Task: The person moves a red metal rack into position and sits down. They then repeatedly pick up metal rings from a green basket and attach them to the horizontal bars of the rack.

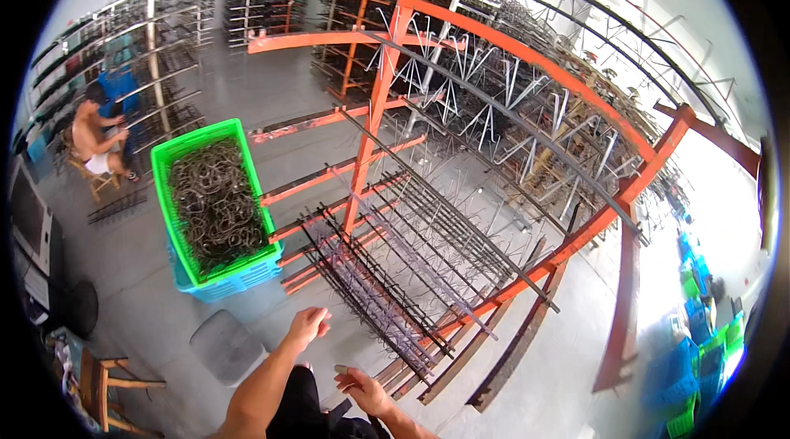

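My left hand (308, 327) is over the floor in front of the green crate, its fingers curled in with nothing visible in them. Lower and to the right is my right hand (364, 391), fingers loosely bent and apart, with a pale wrap (341, 369) on one finger. It holds nothing that I can see. Beyond both hands stands an orange metal rack (376, 126) with rows of thin dark rods (374, 303) carrying small hooks laid across its arms. The green crate (161, 184), full of dark bent wire hooks (216, 200), sits on a light-blue crate (234, 284).
A grey stool (226, 348) stands left of my forearm, and a wooden stool (103, 385) is at lower left. Another person (95, 139) sits by loaded racks (152, 52) at far left. Orange beams arch overhead and right. Blue and green crates (699, 357) pile up at right.
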A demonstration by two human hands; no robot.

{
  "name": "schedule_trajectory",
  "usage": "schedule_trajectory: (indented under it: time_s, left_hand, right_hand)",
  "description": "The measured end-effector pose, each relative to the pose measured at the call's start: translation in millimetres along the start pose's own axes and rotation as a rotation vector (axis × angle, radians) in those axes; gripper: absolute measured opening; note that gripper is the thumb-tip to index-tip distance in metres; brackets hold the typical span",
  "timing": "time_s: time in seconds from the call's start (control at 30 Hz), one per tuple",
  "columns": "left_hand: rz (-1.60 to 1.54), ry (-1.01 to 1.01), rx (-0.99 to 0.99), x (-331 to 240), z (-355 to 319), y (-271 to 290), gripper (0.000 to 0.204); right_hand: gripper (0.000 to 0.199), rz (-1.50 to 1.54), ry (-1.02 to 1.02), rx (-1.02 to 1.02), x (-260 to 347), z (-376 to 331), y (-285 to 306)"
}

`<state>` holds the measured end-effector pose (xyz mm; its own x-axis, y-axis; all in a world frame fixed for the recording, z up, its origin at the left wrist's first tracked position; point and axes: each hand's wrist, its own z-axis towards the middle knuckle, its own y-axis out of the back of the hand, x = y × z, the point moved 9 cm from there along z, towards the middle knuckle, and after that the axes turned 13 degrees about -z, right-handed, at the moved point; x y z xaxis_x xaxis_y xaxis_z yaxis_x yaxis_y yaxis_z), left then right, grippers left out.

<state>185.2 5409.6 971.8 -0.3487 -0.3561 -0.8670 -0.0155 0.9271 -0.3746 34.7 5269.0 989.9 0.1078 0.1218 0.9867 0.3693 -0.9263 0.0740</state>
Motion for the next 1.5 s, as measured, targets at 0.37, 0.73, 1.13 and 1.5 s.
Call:
schedule_trajectory:
  time_s: [0.37, 0.73, 1.13, 1.5]
  left_hand:
    - [-0.113, 0.259, -0.325, 106, 281, 183, 0.012]
    - [-0.781, 0.382, 0.780, 75, 393, 105, 0.069]
    - [-0.832, 0.206, 0.906, 51, 431, 91, 0.022]
    - [-1.099, 0.086, 0.749, 50, 443, 75, 0.057]
  right_hand:
    - [0.015, 0.862, -0.504, -1.416, -318, -1, 34]
    - [0.038, 0.498, 0.523, -1.844, -295, -67, 117]
    - [0.049, 0.865, 1.050, -1.731, -250, -33, 187]
    - [0.066, 0.723, 1.155, -1.472, -247, -28, 239]
